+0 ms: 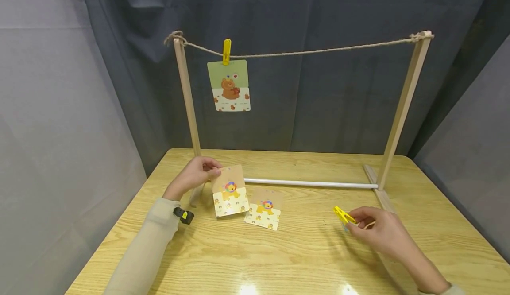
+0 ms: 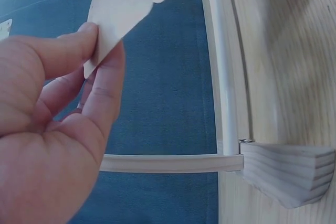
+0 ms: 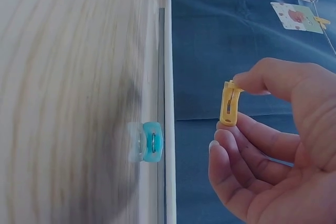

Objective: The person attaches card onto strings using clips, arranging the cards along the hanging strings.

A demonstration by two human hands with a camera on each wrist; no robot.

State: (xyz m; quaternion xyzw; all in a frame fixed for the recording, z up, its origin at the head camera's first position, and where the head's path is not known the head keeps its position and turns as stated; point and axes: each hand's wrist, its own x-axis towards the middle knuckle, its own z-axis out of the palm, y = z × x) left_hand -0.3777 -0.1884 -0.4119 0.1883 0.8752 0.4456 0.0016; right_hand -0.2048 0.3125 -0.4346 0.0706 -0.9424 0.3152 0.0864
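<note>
Here's the lion card (image 1: 231,193), tilted up in front of the left end of the white rod (image 1: 311,183), and the left hand (image 1: 196,175) has it: thumb and fingers pinched tight on one upper corner, only the card's thickness between them. Whether its lower edge touches the table (image 1: 287,259), I can't tell.

Over in front of the rod's right part, the right hand (image 1: 382,230) holds a yellow clothespin (image 1: 343,215), thumb on one side, fingers on the other, parted just by the clip's width, the rest of them loosely bent. Below that clip a blue clothespin (image 3: 152,141) sits on the table, close to the rod.

A second lion card (image 1: 263,215) lies flat in front of the rod's left part, right next to the first. Look up above the rod: a rope (image 1: 303,53) sags between the left post (image 1: 186,95) and the right post (image 1: 404,109), one at each rod end, and over the left stretch hangs a bear card (image 1: 229,84), nipped by another yellow clip (image 1: 226,52). Behind the rod, a dark curtain (image 1: 318,11).
</note>
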